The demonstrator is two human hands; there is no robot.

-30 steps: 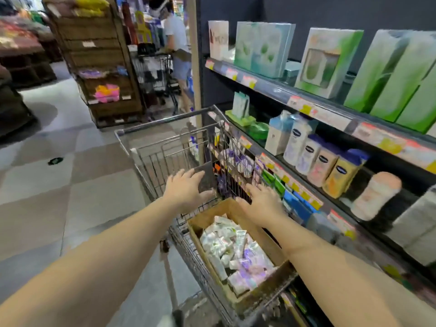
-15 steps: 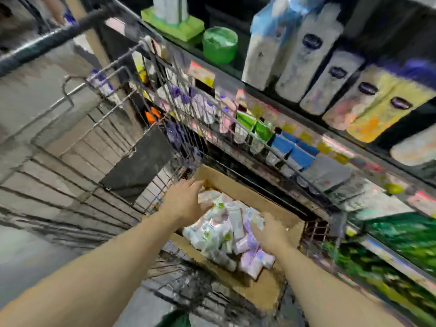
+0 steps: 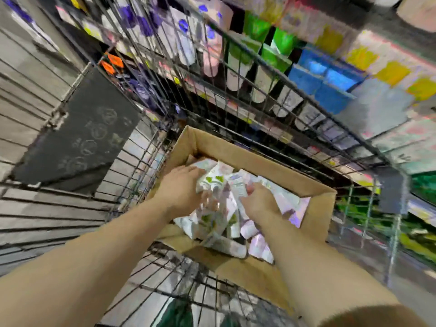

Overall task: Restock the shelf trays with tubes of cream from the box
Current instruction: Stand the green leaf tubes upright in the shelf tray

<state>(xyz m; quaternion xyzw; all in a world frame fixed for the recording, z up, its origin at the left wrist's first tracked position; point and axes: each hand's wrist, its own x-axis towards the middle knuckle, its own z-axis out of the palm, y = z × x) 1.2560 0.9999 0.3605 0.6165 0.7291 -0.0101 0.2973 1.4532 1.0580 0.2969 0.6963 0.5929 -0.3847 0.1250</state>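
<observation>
An open cardboard box [image 3: 245,159] sits in a wire shopping cart [image 3: 132,175] and holds several white tubes of cream [image 3: 221,223] with green or purple print. Both my hands are down inside it. My left hand [image 3: 181,190] grips a green-printed tube [image 3: 212,180] at the box's left side. My right hand [image 3: 259,201] curls round a white tube [image 3: 238,187] in the middle of the pile. The picture is blurred by motion, so finger detail is rough.
Beyond the cart's far wire wall run shelf trays [image 3: 271,74] with hanging tubes in purple, pink, green and white, and blue boxes [image 3: 328,83] to the right. A dark folded seat flap [image 3: 80,135] lies in the cart at left. Green goods [image 3: 420,241] fill the lower right shelf.
My head has dropped closer over the box. Both hands went from the box's rim down into the tubes and closed on some.
</observation>
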